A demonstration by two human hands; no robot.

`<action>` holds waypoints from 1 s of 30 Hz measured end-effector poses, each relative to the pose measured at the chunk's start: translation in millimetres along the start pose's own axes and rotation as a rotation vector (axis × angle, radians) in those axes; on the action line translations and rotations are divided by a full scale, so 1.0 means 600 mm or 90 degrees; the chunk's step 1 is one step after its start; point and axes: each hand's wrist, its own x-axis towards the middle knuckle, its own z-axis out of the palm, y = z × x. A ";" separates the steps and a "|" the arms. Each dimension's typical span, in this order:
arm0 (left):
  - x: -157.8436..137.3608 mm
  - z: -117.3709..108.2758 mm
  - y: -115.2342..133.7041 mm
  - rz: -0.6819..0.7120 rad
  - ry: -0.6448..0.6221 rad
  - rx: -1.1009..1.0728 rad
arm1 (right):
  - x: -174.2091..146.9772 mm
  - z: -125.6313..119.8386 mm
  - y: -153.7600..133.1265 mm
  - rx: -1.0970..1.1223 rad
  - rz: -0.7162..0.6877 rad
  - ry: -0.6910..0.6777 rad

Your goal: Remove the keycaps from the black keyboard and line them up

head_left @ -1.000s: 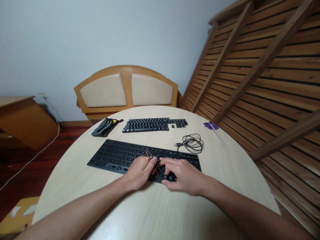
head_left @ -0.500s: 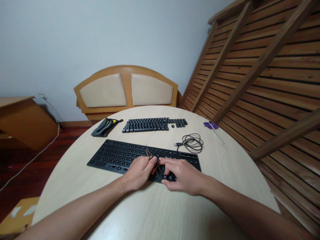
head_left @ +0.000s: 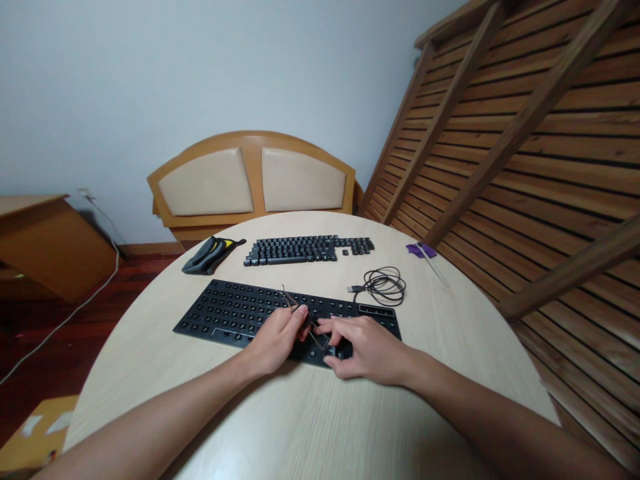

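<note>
A black keyboard lies on the round table, with most of its switches bare of keycaps. My left hand is closed around a wire keycap puller, whose thin prongs stick out at both ends of the grip. Its near wire loops reach down over the lower right part of the keyboard. There, a few black keycaps show beside my right hand. The right thumb and forefinger are bent and apart, around the puller's near loops. Whether the forefinger touches the wire, I cannot tell.
Black keycaps lie in keyboard order farther back, with one single keycap set apart. A coiled USB cable lies behind the keyboard's right end. A grey-and-yellow pouch is at left; a thin stick rests on purple cloth at right.
My left hand has shifted slightly left and up with the keycap puller, and the near wire loops now show more clearly between the hands. My right hand has barely moved.
</note>
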 end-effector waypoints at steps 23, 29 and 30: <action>0.003 0.002 -0.013 -0.003 -0.004 0.054 | 0.078 -0.107 0.126 -0.286 0.245 0.236; 0.003 0.002 -0.013 -0.006 -0.009 0.049 | 0.126 -0.126 0.168 -0.368 0.321 0.203; 0.004 0.002 -0.014 -0.005 -0.010 0.046 | 0.133 -0.126 0.173 -0.382 0.331 0.194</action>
